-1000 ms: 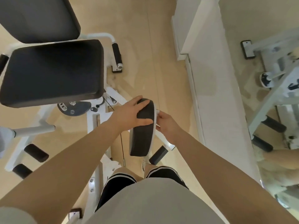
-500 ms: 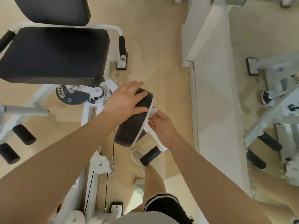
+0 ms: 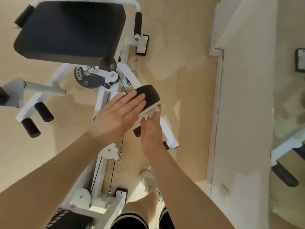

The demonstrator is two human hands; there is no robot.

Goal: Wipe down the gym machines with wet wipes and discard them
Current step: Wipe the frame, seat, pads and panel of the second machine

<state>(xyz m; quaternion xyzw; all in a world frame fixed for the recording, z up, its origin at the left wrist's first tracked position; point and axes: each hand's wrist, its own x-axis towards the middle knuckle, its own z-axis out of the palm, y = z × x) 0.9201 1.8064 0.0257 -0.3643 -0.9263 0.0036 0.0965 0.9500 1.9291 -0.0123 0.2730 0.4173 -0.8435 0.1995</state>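
A leg pad is being steadied and wiped — the job looks only partly done.

The black leg pad [image 3: 148, 95] is being held in place by the left hand [image 3: 118, 116], whose fingers [image 3: 132, 100] are lying straight and flat across its near face, open and gripping nothing. Just below and to the right of the pad, a white wet wipe [image 3: 152, 113] is being pinched in the right hand [image 3: 151, 129] and pressed against the pad's white backing edge. The wipe is bunched, so no clear long axis can be told; its loose folds are pointing up toward the pad. The pad's long axis is running from lower left to upper right. Up and left of the pad, the black seat [image 3: 69, 30] is being left untouched for now; whether it has been cleaned cannot be told. Judging by this, more wiping is pending — and discarding is not yet begun.
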